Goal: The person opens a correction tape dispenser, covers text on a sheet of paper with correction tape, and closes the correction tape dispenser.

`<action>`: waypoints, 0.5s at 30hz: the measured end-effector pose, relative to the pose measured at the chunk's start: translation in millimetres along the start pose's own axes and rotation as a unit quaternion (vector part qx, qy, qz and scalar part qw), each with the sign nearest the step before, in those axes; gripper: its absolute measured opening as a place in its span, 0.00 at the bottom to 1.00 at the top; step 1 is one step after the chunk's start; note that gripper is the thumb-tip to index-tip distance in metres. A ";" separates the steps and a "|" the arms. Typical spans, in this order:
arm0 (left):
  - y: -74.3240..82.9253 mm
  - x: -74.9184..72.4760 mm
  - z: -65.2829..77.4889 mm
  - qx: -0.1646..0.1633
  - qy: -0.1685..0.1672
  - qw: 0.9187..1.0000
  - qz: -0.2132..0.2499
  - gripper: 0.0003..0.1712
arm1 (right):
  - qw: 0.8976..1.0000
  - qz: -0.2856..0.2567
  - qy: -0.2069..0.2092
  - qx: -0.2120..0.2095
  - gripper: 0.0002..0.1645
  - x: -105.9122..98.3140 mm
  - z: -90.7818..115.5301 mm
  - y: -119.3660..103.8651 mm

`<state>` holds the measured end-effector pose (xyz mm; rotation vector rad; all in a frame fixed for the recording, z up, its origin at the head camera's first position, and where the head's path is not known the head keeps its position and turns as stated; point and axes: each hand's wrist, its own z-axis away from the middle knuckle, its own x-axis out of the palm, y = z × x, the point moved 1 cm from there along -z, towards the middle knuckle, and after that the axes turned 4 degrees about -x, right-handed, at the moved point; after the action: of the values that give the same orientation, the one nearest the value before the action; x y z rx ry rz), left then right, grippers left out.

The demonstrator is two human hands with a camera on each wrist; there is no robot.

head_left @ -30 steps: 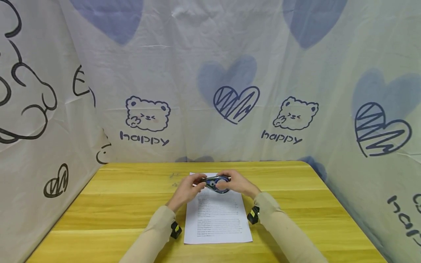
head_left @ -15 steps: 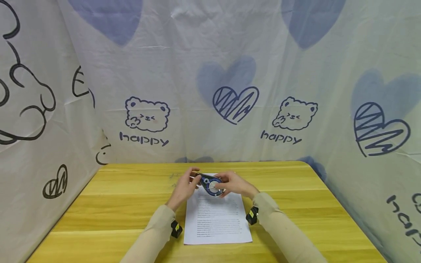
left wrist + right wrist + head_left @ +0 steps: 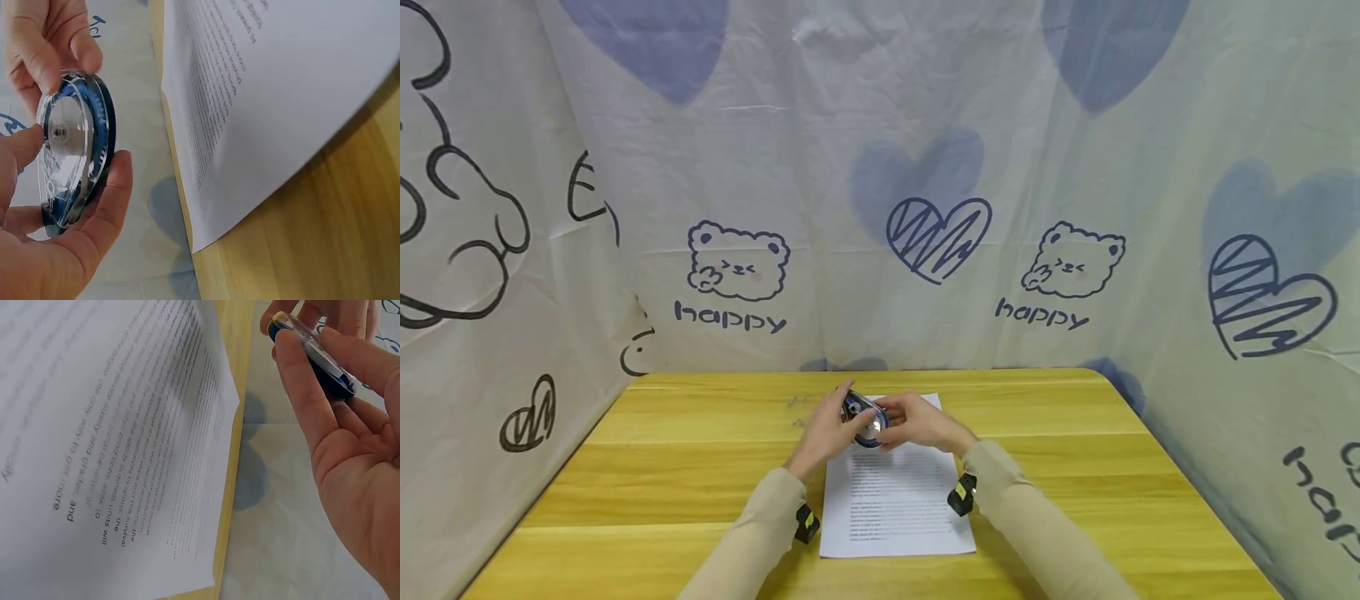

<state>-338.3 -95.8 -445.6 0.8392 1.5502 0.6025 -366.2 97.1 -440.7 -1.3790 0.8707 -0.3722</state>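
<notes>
A teardrop-shaped correction tape (image 3: 872,427) with a clear case and blue insides is held up between both hands, over the far end of a printed sheet (image 3: 895,508). My left hand (image 3: 827,432) grips its narrow end; in the left wrist view the thumb lies on the clear face of the correction tape (image 3: 65,140) and the fingers curl behind. At the rounded end, my right hand (image 3: 921,423) pinches it between thumb and fingers. The right wrist view shows the correction tape (image 3: 325,369) nearly edge-on, partly covered by the fingers.
The sheet lies on a yellow wood-grain table (image 3: 700,483), its near edge toward the person. White curtains (image 3: 820,167) with hearts and bear drawings hang behind the table and at both sides. A black wrist camera (image 3: 962,495) sits on the right sleeve.
The correction tape has turned from lying sideways to a steeper slant, with its rounded end lower, and shifted left. The right hand moved left with it; the left thumb now reaches across its face.
</notes>
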 end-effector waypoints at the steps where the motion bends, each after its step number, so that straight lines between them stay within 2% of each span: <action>1: 0.0 0.0 0.4 0.001 -0.001 1.000 -0.005 0.43 | 1.000 0.006 -0.003 0.000 0.35 0.9 0.0 -0.5; 5: 0.4 -0.2 2.0 -0.008 -0.011 1.000 0.001 0.46 | 1.000 0.028 -0.006 0.007 0.40 4.0 -0.2 -2.1; 10: 0.6 0.5 3.9 -0.029 -0.024 0.999 -0.012 0.53 | 0.997 0.072 0.009 0.009 0.42 7.8 -2.6 -1.6; 15: 1.4 1.0 4.3 -0.051 -0.025 0.998 -0.029 0.57 | 0.993 0.119 0.022 0.011 0.44 10.7 -4.6 -2.2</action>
<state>-333.8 -94.5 -445.7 0.7241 1.4812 0.6099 -362.0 86.1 -441.7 -1.2348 1.0521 -0.2277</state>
